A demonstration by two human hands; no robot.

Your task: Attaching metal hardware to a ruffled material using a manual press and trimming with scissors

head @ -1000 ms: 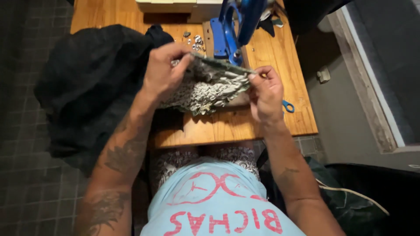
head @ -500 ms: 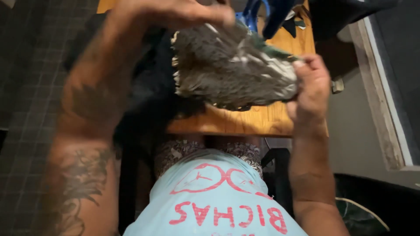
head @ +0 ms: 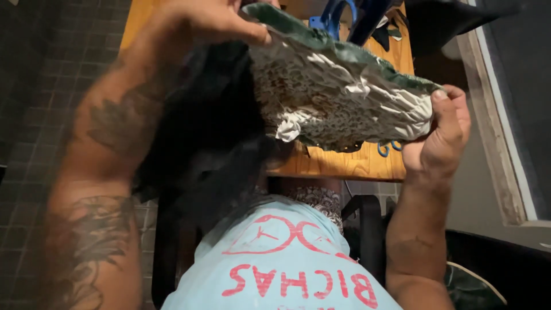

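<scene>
Left hand [head: 215, 20] and right hand [head: 439, 140] each pinch an end of crumpled patterned fabric [head: 338, 97] — raised above wooden table [head: 350, 163] (dark cloth [head: 212, 126] hanging beside).

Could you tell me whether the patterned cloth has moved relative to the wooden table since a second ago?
Yes. The patterned cloth, held by the left hand and right hand, has been lifted off the wooden table towards the camera, now hiding most of it.

Our left hand [head: 215, 20] is cut off by the top edge. The crumpled grey-and-white patterned cloth [head: 338, 100] hides most of the wooden tabletop [head: 350, 163], blue metal tool [head: 344, 11] and blue scissor handles [head: 389, 148].
</scene>
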